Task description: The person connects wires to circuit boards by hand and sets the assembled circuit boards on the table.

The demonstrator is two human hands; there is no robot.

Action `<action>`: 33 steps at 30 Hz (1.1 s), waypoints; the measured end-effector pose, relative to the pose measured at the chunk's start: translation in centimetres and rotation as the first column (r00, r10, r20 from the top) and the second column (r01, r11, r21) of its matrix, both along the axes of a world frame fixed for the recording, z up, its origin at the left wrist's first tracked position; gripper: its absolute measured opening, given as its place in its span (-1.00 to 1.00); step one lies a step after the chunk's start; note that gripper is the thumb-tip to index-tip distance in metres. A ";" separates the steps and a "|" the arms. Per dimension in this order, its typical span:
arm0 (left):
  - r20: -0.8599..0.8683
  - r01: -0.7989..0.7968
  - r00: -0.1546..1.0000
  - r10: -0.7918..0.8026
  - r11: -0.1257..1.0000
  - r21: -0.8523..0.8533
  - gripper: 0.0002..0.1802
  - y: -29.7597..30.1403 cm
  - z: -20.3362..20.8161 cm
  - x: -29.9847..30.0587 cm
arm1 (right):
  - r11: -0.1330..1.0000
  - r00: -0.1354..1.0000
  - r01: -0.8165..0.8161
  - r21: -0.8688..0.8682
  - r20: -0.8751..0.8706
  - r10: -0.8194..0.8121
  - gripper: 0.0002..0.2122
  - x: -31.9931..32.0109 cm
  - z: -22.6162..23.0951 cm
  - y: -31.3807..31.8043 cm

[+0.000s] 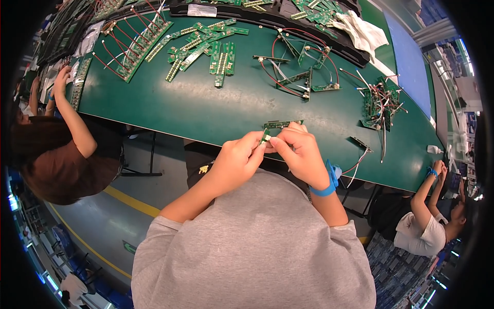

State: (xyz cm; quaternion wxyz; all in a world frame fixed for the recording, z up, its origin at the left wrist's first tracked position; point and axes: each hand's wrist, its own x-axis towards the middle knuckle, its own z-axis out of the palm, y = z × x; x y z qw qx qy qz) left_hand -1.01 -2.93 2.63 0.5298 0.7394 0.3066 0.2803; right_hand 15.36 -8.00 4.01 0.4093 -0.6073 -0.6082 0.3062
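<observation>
Just over the table's near edge, my left hand [239, 157] pinches a small green circuit board [265, 136] between thumb and fingers. My right hand [298, 152] is closed close against it, thumb and forefinger at a white connector [267, 138] on the board's end. Behind my fingers is a longer green circuit board [280, 124], its right end against my right fingers; whether they grip it is hard to tell. A blue wrist strap [329, 181] circles my right wrist.
Loose circuit boards [198, 46] lie in a pile at the far left, beside a wired row [136, 51]. Boards joined by wires [298, 77] are spread at the far right, with a wired cluster [381, 105] nearer. A black tray [350, 49] holds a white cloth [363, 31]. People sit at both sides.
</observation>
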 end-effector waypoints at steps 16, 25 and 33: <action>-0.022 0.170 0.981 -0.195 0.903 -0.394 -0.77 1.4 1.8 -0.6 | 0.991 0.995 -0.087 -0.103 -0.065 0.080 -0.82 0.5 0.6 -0.4; 0.039 0.176 0.983 -0.179 0.860 -0.478 -0.76 1.3 1.4 -0.5 | 0.993 0.993 -0.062 -0.098 -0.103 0.052 -0.81 0.4 0.1 -0.3; 0.296 0.205 0.955 0.010 0.699 -0.685 -0.79 1.5 -0.3 0.3 | 1.000 0.997 -0.003 -0.006 -0.079 0.003 -0.91 -0.2 0.9 -0.5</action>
